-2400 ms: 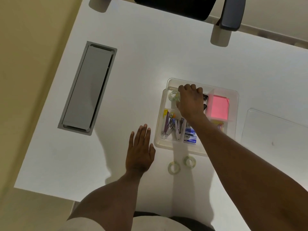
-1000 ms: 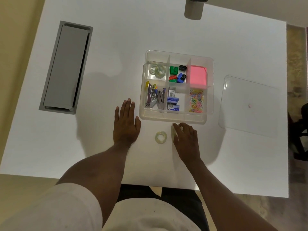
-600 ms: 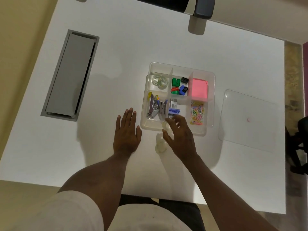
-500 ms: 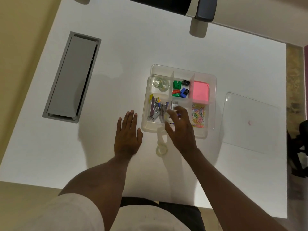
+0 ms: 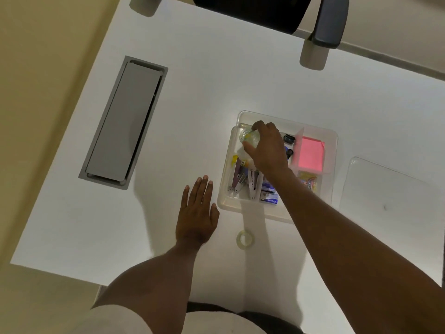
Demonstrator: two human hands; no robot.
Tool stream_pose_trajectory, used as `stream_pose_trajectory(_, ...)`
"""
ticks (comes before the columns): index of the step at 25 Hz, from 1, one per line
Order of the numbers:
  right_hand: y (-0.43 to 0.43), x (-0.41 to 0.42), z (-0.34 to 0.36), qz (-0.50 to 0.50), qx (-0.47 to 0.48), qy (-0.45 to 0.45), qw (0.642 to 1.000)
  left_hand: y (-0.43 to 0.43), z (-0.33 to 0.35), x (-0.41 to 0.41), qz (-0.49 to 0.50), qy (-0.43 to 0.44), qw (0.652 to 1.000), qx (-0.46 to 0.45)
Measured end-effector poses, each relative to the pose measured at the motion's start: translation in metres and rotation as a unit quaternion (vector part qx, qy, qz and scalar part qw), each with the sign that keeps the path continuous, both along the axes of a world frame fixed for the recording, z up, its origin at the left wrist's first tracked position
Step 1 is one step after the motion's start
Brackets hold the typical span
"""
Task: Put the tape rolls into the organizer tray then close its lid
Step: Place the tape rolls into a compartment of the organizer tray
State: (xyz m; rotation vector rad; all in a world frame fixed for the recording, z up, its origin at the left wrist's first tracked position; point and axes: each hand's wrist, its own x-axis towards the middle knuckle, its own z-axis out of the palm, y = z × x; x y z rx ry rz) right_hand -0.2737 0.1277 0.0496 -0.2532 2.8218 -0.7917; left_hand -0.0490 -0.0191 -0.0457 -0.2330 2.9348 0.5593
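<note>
A clear organizer tray (image 5: 333,150) with several compartments sits on the white desk. My right hand (image 5: 266,148) reaches over its far-left compartment and holds a clear tape roll (image 5: 251,138) between fingers and thumb. Other tape in that compartment is mostly hidden by the hand. One clear tape roll (image 5: 245,239) lies on the desk in front of the tray. My left hand (image 5: 196,213) rests flat on the desk, left of the tray, fingers together. The clear lid (image 5: 390,191) lies flat to the right of the tray.
The tray holds staplers (image 5: 243,182), a pink sticky-note pad (image 5: 309,153), coloured paper clips (image 5: 309,183) and small sharpeners (image 5: 289,139). A grey cable hatch (image 5: 125,121) is set into the desk at the left. A chair armrest (image 5: 330,22) stands beyond the far edge.
My right hand picked up one of the two rolls in front of the tray and carried it up over the far-left compartment. My left hand stayed flat.
</note>
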Motion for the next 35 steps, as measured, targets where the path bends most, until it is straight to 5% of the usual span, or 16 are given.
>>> stream_pose_trajectory(10,-0.026,-0.017,-0.021,0.048,0.147,-0.010,0.988,-0.001,-0.002,0.000,0.001,-0.005,1.000,0.006)
stream_pose_trajectory(21,-0.019,0.072,0.000,0.018,0.000,0.126,0.992,-0.001,-0.004,0.001,-0.006,0.005,1.000,-0.002)
stream_pose_trajectory(27,0.006,0.182,-0.018,0.014,-0.055,0.065,0.996,0.000,-0.007,0.002,-0.006,0.005,1.000,-0.009)
stream_pose_trajectory(35,0.057,0.265,-0.043,-0.053,0.017,-0.056,0.997,0.000,-0.004,0.003,-0.002,0.026,1.000,-0.003)
